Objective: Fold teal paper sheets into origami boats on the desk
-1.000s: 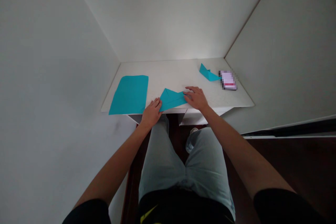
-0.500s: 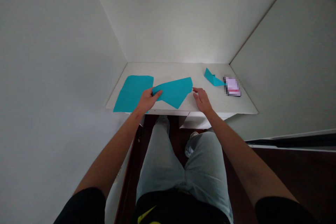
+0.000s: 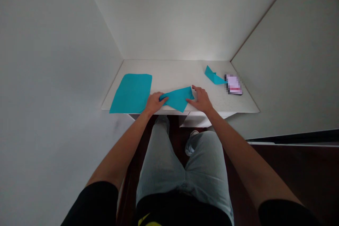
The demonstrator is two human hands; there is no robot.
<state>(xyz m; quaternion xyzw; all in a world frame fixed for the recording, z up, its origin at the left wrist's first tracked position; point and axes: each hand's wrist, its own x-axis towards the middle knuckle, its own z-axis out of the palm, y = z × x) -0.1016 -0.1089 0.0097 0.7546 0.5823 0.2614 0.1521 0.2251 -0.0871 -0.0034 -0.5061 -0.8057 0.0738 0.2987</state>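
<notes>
A folded sheet of blue paper (image 3: 178, 98) lies low over the front of the white tabletop, its lower point towards me. My left hand (image 3: 155, 102) is closed on its left end, thumb on top and the fingers mostly hidden. At the right end, my right hand (image 3: 201, 100) holds the paper with the thumb on its face and the fingertips at its far corner. Left of my left hand lies a flat blue sheet (image 3: 132, 93), close to its knuckles.
A folded blue paper boat (image 3: 214, 77) stands at the back right, its tip at a phone (image 3: 233, 84) with a blurred screen. White walls enclose the tabletop (image 3: 172, 69) at the back and both sides. My legs are below its front edge.
The folded paper has come down and closer to the front edge, and looks smaller. My right hand has moved from beside the paper onto its right end; my left hand has shifted right.
</notes>
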